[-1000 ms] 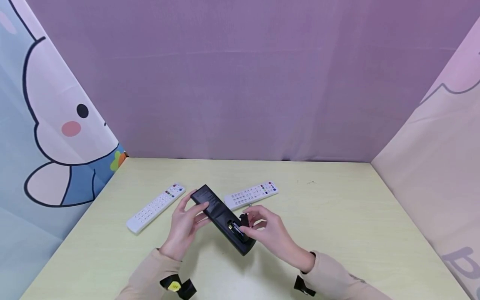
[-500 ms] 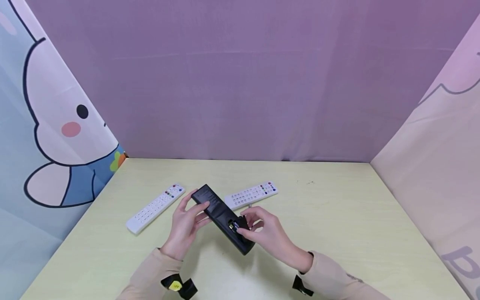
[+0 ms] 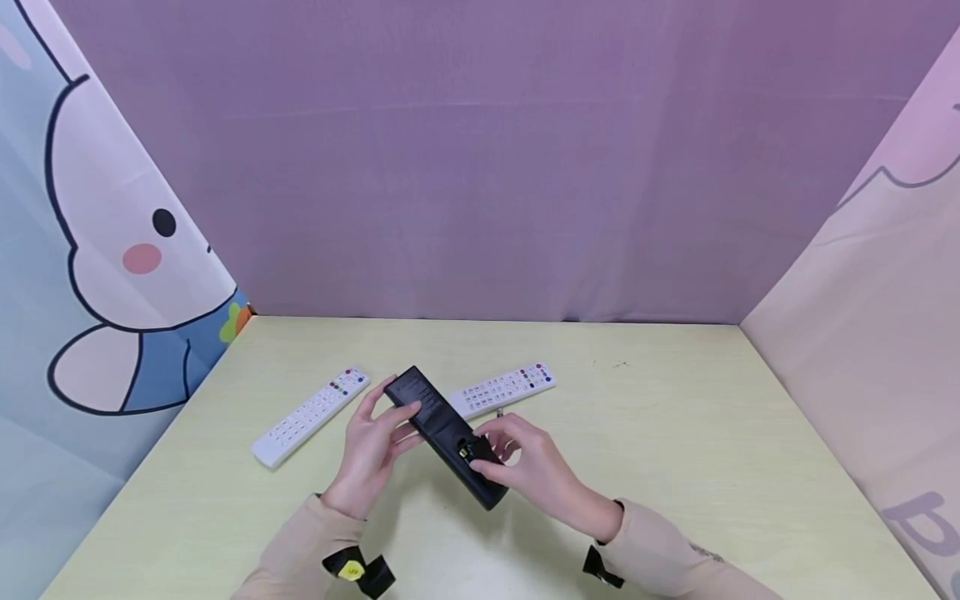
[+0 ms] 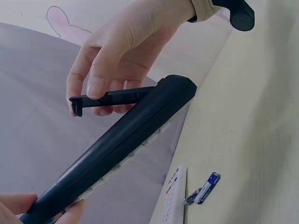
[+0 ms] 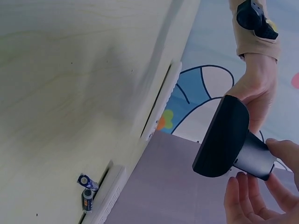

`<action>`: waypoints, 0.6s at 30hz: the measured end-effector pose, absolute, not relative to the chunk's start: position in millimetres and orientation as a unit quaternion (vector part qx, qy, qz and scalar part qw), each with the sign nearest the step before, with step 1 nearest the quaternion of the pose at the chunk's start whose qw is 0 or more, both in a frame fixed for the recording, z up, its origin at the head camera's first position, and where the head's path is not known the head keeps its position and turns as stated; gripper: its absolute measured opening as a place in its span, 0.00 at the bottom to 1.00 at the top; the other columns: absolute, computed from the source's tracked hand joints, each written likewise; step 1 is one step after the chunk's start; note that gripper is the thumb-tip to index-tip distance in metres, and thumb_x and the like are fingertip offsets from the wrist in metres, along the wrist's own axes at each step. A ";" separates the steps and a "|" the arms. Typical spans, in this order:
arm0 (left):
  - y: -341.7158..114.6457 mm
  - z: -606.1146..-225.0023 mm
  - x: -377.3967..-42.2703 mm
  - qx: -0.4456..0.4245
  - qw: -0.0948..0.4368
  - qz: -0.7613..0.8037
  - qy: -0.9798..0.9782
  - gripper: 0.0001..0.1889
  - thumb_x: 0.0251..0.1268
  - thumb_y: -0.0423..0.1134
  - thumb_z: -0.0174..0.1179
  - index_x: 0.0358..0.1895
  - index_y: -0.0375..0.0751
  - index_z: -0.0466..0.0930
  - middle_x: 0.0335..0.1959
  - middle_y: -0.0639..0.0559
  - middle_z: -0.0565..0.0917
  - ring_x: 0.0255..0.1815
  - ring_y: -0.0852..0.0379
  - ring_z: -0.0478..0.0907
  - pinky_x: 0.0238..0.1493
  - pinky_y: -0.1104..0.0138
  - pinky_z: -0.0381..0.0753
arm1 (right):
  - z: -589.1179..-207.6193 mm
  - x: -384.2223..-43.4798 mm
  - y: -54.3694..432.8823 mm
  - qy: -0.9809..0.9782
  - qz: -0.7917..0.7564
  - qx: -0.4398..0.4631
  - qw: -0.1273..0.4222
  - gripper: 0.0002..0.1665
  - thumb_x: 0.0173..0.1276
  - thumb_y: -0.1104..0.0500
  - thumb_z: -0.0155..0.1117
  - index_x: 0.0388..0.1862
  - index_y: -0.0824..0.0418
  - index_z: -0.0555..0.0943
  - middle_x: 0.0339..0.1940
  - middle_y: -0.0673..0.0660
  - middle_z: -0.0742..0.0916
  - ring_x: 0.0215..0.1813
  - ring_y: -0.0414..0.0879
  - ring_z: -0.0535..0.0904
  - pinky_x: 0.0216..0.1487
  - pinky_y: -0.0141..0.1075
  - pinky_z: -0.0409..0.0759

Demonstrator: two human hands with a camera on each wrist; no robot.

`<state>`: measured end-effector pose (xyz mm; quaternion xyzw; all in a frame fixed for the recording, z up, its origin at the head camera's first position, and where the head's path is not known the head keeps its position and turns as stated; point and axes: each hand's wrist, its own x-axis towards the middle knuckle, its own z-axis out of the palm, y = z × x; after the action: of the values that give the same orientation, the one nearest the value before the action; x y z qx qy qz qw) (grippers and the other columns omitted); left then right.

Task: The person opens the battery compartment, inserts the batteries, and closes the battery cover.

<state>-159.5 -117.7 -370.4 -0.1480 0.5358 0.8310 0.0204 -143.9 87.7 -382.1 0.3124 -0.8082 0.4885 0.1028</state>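
My left hand (image 3: 367, 454) grips a black remote control (image 3: 431, 412) by its upper end, its back turned up and its body raised over the table. At the lower end, my right hand (image 3: 536, 454) pinches the black battery cover (image 4: 112, 97) between thumb and fingers. In the left wrist view, the cover tilts away from the remote, its far end right at the remote's end and its clip end raised. Something metallic shows in the partly covered battery compartment (image 3: 465, 452). Two batteries lie on the table, among them a blue-and-silver battery (image 4: 207, 188).
One white remote control (image 3: 311, 417) lies to the left on the pale wooden table (image 3: 675, 433). Another white remote control (image 3: 510, 388) lies behind the black one, close to the batteries. A purple cloth wall (image 3: 480, 167) rises at the back, with printed cloth on both sides.
The battery cover has come down closer to the remote's back, and my right hand has shifted slightly left with it. Less of the compartment shows. My left hand has barely moved.
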 end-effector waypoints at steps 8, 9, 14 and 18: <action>-117.6 -370.9 -159.1 -0.139 0.019 0.831 0.539 0.32 0.53 0.22 0.53 0.62 0.45 0.58 0.29 0.50 0.82 0.28 0.54 0.82 0.33 0.63 0.83 | -385.6 -147.3 88.9 -0.822 0.454 0.334 0.087 0.19 0.49 0.61 0.69 0.42 0.60 0.78 0.30 0.52 0.76 0.31 0.44 0.72 0.31 0.30 0.78; -117.6 -371.0 -159.0 -0.138 0.019 0.831 0.539 0.31 0.53 0.22 0.53 0.62 0.45 0.59 0.29 0.50 0.82 0.28 0.54 0.82 0.33 0.63 0.83 | -386.0 -147.4 89.1 -0.824 0.451 0.333 0.082 0.19 0.50 0.61 0.69 0.42 0.60 0.78 0.30 0.52 0.76 0.31 0.43 0.71 0.31 0.30 0.77; -117.6 -370.9 -158.3 -0.143 0.022 0.831 0.537 0.30 0.54 0.22 0.53 0.61 0.47 0.60 0.29 0.50 0.82 0.29 0.53 0.82 0.34 0.61 0.83 | -387.9 -147.9 89.7 -0.828 0.448 0.332 0.065 0.19 0.51 0.60 0.68 0.44 0.58 0.79 0.33 0.53 0.74 0.34 0.41 0.69 0.32 0.30 0.76; -118.1 -370.2 -157.4 -0.141 0.025 0.830 0.539 0.31 0.54 0.23 0.53 0.62 0.47 0.60 0.31 0.49 0.82 0.30 0.52 0.82 0.35 0.61 0.83 | -388.9 -148.1 89.8 -0.830 0.441 0.335 0.060 0.19 0.51 0.59 0.68 0.45 0.58 0.79 0.33 0.50 0.73 0.36 0.41 0.68 0.32 0.28 0.74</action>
<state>-157.4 -118.1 -370.2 -0.1413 0.5391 0.8299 0.0247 -148.1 89.8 -388.9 0.3355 -0.8301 0.4414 0.0596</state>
